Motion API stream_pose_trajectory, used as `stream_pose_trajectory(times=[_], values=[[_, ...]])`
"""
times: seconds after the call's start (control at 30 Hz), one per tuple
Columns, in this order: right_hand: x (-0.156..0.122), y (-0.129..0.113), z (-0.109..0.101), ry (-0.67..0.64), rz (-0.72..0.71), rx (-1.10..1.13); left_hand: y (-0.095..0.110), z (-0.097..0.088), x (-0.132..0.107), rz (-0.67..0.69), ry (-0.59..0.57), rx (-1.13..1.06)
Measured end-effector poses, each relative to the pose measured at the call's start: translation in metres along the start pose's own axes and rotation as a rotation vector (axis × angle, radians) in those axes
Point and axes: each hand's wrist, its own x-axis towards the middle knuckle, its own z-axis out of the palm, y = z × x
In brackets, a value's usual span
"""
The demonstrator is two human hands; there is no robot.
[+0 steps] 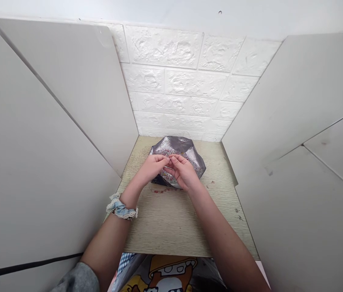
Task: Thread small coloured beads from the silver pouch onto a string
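Small multicoloured beads point(167, 177) lie in a spread-out silver-lined bag point(176, 142) at the far part of the table point(165, 227), near the foot of the white brick-patterned wall point(174, 81), and both hands are held together above them. The left hand point(155, 164) has its grip narrowed to a pinch, thumb and forefinger brought together at the tips; the right hand point(183, 171) is likewise drawn to a fine pinch, its thumb and forefinger meeting the left fingertips, while its other fingers curl loosely beneath. Whatever may sit between the fingertips is too small to make out, so I cannot tell whether either grip holds a bead. The left hand comes in from the lower left, back of the hand upward and fingers pointing right; the right comes from the lower right, turned inward, fingers pointing left and away. Both forearms slant forward over the table and converge on the bag. A pale blue scrunchie with lacy trim point(121, 207) circles the left wrist, and a grey sleeve point(78, 279) shows near that elbow. Just in front of the bag's near edge lies a short row of small red pieces point(159, 191), partly hidden by the right hand.
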Motion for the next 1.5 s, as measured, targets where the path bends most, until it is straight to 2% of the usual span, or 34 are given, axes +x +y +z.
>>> stream_pose_trajectory(times=[0.6, 0.83, 0.97, 1.17, 1.33, 1.5], values=[[-0.001, 0.0, 0.001, -0.006, 0.005, -0.006, -0.003, -0.001, 0.001, 0.004, -0.008, -0.015], [-0.001, -0.001, 0.002, 0.008, -0.016, -0.059, -0.012, -0.002, 0.006, -0.014, -0.015, -0.019], [-0.002, -0.002, 0.001, -0.028, -0.04, -0.108, -0.015, -0.003, 0.006, 0.005, -0.046, -0.035], [-0.004, -0.004, 0.002, -0.035, -0.063, -0.17, -0.009, -0.003, 0.003, -0.021, -0.084, -0.085], [-0.004, -0.008, 0.001, 0.023, -0.096, -0.345, -0.014, -0.005, 0.005, -0.014, -0.111, -0.137], [-0.004, -0.011, 0.002, 0.093, -0.245, -0.614, -0.018, -0.005, 0.007, 0.014, -0.097, -0.151]])
